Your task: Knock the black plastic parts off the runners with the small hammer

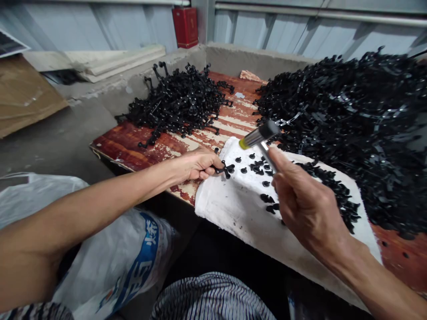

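Observation:
My right hand (302, 195) grips a mallet (258, 135) by its metal handle. The mallet has a black face on one end and a yellow one on the other, and it is raised above the white cloth (230, 204). At the cloth's left edge, my left hand (202, 163) is closed on a black plastic part (227, 169) with round knobs, which rests on or just over the cloth. Several small black round caps (266, 183) lie scattered between my hands. A denser group of black pieces (343, 195) sits on the cloth beyond my right hand.
A heap of black knobbed parts (183, 100) covers the back left of the worn red-brown board (116, 144). A larger heap of black linked parts (350, 102) fills the right. A white plastic sack (113, 262) stands below left. A red tin (185, 26) stands against the wall.

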Motion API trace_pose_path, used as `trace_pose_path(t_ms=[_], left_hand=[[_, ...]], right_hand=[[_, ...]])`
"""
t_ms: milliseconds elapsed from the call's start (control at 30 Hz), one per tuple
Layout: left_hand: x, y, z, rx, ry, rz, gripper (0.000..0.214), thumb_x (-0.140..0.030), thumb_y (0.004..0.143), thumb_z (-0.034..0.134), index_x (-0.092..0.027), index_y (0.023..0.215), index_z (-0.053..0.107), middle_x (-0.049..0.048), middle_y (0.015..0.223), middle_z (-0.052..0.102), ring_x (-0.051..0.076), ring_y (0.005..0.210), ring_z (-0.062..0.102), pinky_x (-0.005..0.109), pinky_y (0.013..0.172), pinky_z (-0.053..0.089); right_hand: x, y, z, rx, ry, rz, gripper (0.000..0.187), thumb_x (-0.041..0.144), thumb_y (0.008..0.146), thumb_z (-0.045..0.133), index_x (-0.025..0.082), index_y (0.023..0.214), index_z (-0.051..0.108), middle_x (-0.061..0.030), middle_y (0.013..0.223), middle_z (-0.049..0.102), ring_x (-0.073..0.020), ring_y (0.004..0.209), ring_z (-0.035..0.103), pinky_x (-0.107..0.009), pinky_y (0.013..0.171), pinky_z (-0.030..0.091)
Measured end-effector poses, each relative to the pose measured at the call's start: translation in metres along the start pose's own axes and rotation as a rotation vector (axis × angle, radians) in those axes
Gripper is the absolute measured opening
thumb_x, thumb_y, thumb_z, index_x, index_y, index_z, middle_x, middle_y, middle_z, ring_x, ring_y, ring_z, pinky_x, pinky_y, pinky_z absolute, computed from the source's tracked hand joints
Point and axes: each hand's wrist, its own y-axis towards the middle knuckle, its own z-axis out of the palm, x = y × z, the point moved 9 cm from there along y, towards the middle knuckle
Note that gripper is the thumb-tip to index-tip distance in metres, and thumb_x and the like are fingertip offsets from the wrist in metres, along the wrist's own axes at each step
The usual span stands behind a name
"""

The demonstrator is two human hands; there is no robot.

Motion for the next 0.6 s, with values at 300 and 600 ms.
trace_pose_path(t_ms=[300,600], left_hand=[[0.000,0.002,-0.001,-0.026,0.037,-0.003,0.035,0.007,0.069,0.055,-0.017,0.048,0.041,-0.0063,0.036,0.036,0.001,0.028,0.024,0.013,0.029,0.013],[-0.043,0.014,0.003,-0.025,-0.129,0.095,0.030,0.008,0.073,0.057,-0.015,0.057,0.046,-0.0038,0.047,0.046,0.000,0.031,0.030,0.010,0.027,0.016]], right_hand=[[-0.008,-0.002,0.012,0.116,0.068,0.032,0.054,0.014,0.087,0.038,0.012,0.139,0.054,-0.0081,0.079,0.064,-0.0132,0.048,0.050,-0.026,0.044,0.041],[-0.049,-0.015,-0.024,-0.128,0.458,0.374,0.047,0.024,0.090,0.049,0.018,0.136,0.056,0.0010,0.067,0.056,-0.0101,0.043,0.042,-0.022,0.035,0.034]])
